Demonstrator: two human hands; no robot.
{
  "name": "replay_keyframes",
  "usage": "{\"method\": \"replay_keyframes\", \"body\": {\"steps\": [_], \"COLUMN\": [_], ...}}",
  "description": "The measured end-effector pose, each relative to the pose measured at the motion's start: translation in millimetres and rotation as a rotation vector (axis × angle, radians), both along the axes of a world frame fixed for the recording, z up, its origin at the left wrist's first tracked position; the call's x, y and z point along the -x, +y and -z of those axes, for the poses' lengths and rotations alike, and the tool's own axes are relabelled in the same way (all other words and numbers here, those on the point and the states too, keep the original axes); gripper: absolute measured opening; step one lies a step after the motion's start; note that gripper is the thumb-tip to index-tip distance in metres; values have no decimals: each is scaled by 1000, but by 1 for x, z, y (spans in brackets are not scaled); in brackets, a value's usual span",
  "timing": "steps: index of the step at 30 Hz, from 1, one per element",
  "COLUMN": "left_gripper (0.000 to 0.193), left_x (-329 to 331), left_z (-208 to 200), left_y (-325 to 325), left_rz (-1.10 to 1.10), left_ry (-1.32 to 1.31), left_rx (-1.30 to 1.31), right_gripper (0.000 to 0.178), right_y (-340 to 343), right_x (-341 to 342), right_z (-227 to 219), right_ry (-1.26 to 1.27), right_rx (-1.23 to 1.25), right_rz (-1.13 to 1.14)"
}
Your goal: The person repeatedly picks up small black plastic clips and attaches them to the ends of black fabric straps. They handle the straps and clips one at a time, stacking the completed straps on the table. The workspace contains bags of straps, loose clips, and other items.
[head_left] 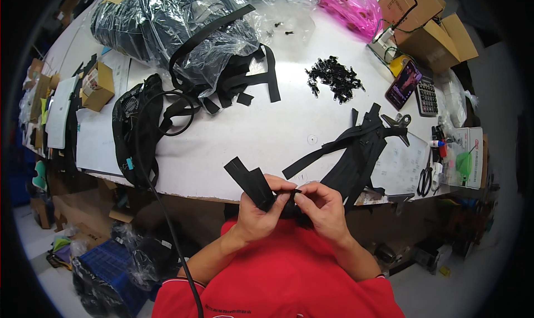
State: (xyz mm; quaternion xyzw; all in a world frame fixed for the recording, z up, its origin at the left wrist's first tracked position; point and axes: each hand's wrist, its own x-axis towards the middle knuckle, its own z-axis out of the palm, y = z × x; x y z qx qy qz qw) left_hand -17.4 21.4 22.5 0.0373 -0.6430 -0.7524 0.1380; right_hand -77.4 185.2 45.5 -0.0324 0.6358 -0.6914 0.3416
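A folded black zipper strip (248,183) is held at the table's front edge, close to my body. My left hand (257,217) is closed on it, with its wide flat ends sticking up past the thumb. My right hand (325,211) pinches the same strip between thumb and fingertips, touching the left fingertips. Whatever small part sits between the fingertips is hidden. Just beyond my right hand, more long black strips (356,157) lie in a loose bundle over the edge. Farther back is a pile of small black zipper sliders (334,79).
Clear plastic bags of black material (167,26) fill the back left, with loose black straps beside them. A black cable (167,212) hangs down left of me. At the right are a phone (404,84), a calculator (426,97), a metal clamp (397,126) and cartons (434,43).
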Motion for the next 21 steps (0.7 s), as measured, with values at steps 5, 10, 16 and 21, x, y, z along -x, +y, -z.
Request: {"method": "replay_keyframes", "body": {"steps": [5, 10, 16, 21], "left_gripper": [17, 15, 15, 15], "left_x": [1, 0, 0, -2], "left_z": [6, -5, -7, -5], "left_y": [0, 1, -6, -6], "left_rz": [-6, 40, 162, 175], "left_ry": [-4, -139, -214, -211], "left_rx": [0, -209, -341, -378], "right_gripper": [6, 3, 2, 4], "right_y": [-5, -4, 0, 1], "right_x": [-4, -7, -1, 1], "right_z": [7, 14, 15, 14], "right_ry": [16, 10, -23, -30], "right_rx": [52, 189, 226, 214], "right_rz": [50, 99, 19, -7]}}
